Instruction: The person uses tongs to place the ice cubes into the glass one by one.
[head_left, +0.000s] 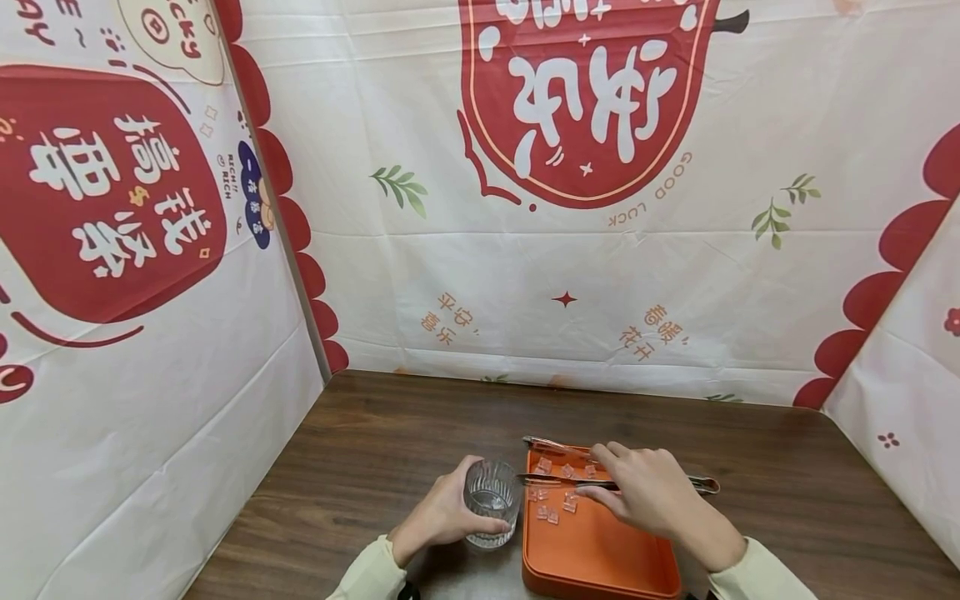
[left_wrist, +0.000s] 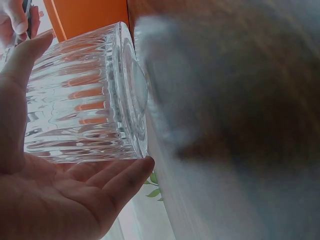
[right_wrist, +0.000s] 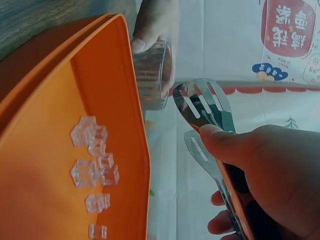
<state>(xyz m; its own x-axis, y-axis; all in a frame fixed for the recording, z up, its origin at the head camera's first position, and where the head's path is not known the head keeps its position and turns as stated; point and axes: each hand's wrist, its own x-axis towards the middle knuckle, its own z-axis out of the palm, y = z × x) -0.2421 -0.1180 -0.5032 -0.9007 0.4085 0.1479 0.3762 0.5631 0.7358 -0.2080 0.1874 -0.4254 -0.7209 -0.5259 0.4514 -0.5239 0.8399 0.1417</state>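
My left hand (head_left: 450, 504) holds a clear ribbed glass (head_left: 491, 500), thumb on the near side and fingers curled round the far side. In the left wrist view the base of the glass (left_wrist: 131, 95) is close over the table. My right hand (head_left: 648, 492) grips metal tongs (right_wrist: 210, 102) with slotted heads, thumb along one arm and fingers under the other. The tong heads stand apart with nothing seen between them, over the tray's left edge beside the glass. Several clear cubes (right_wrist: 85, 173) lie in the orange tray (head_left: 600, 542) below.
The tray stands on a dark wooden table (head_left: 420, 417), just right of the glass. Behind the table hangs a white printed cloth (head_left: 525, 275), with another cloth panel (head_left: 187, 417) along the left side and one (head_left: 900, 392) at the right.
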